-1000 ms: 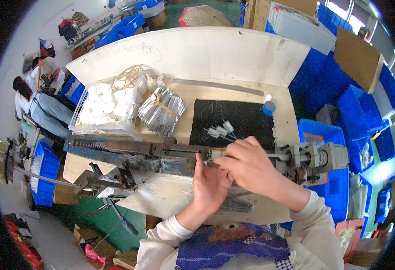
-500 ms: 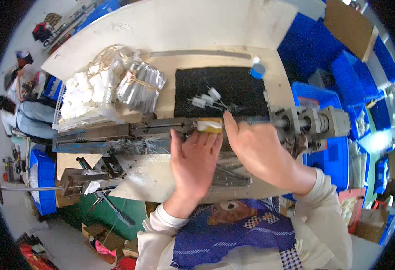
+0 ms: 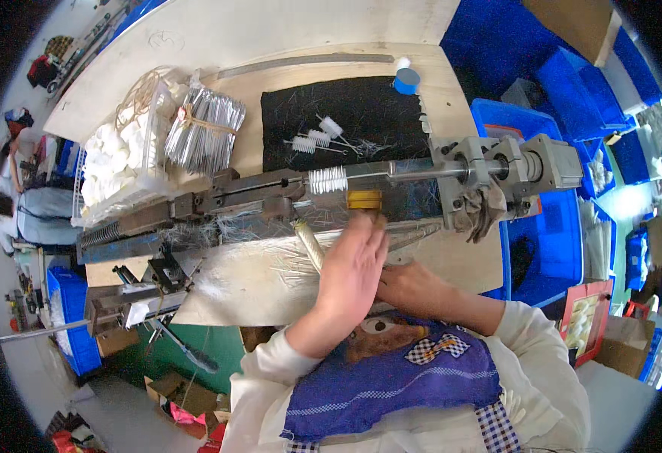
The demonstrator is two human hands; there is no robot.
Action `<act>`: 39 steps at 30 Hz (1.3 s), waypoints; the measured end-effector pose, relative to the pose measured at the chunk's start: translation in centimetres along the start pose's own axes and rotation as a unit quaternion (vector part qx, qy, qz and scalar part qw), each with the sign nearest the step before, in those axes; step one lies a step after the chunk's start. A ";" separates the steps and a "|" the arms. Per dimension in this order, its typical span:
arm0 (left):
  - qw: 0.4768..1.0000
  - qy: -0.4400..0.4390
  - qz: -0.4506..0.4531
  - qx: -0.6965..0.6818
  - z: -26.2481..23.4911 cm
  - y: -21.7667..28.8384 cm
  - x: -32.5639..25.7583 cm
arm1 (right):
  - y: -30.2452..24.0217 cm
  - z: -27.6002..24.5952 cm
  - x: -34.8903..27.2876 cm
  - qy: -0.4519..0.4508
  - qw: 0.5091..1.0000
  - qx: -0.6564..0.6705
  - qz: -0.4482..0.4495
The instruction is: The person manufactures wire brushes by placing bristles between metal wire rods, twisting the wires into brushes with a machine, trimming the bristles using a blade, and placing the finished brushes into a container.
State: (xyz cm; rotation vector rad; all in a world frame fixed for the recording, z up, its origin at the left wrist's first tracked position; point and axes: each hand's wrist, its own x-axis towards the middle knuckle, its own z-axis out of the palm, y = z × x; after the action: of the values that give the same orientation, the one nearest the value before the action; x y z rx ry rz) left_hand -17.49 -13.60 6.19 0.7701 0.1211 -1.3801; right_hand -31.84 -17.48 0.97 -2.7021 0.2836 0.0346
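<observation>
My left hand [image 3: 352,266] reaches up over the bench front with its fingers stretched out. Its fingertips are at the lower edge of a yellow block [image 3: 365,200] on the machine; whether they press on it I cannot tell. Behind that wrist is my right hand [image 3: 414,291], near the bench's front edge, its fingertips partly hidden by the left hand. A white-bristled brush [image 3: 328,180] lies level in the machine, in line with a metal spindle [image 3: 421,169]. A lever wrapped in pale tape [image 3: 310,243] slants down beside my left hand.
Several small white brushes [image 3: 318,137] lie on a black cloth [image 3: 278,113] behind the machine. Left of it are a bundle of wires [image 3: 206,128] and a basket of white pieces [image 3: 120,170]. A rag [image 3: 482,211] hangs by the motor end; blue bins stand right.
My right hand has drawn back from the spindle toward me, behind my left wrist. The yellow block has come down toward me, exposing the brush, and my left hand has shifted right and nearer.
</observation>
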 end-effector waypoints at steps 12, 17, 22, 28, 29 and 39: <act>0.350 0.560 0.307 0.685 -31.9 17.2 -20.2 | 2.5 -2.2 -2.0 0.047 0.949 0.289 0.117; 0.345 0.612 0.305 0.643 -26.9 14.2 -16.8 | 2.1 -6.7 -4.2 0.192 0.922 0.253 0.222; 0.539 0.216 0.472 0.663 -10.8 6.3 -10.4 | 1.0 -12.0 -5.1 0.293 0.882 0.252 0.270; 0.783 -0.253 0.060 0.565 -0.5 4.6 -7.1 | -2.8 -15.7 0.9 0.226 0.946 0.234 0.013; 0.787 -0.197 0.114 0.573 -2.6 5.2 -7.4 | -2.7 -15.9 1.6 0.232 0.943 0.235 0.043; 0.948 -0.116 0.055 0.292 0.3 3.4 -6.2 | 2.4 -14.1 5.7 0.196 0.971 -0.139 -0.009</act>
State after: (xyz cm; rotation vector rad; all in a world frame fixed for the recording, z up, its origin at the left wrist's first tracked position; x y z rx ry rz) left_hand -15.90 -8.61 10.92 1.0734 -0.5327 -1.4004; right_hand -27.01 -26.52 12.44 -2.9746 0.3947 -0.5072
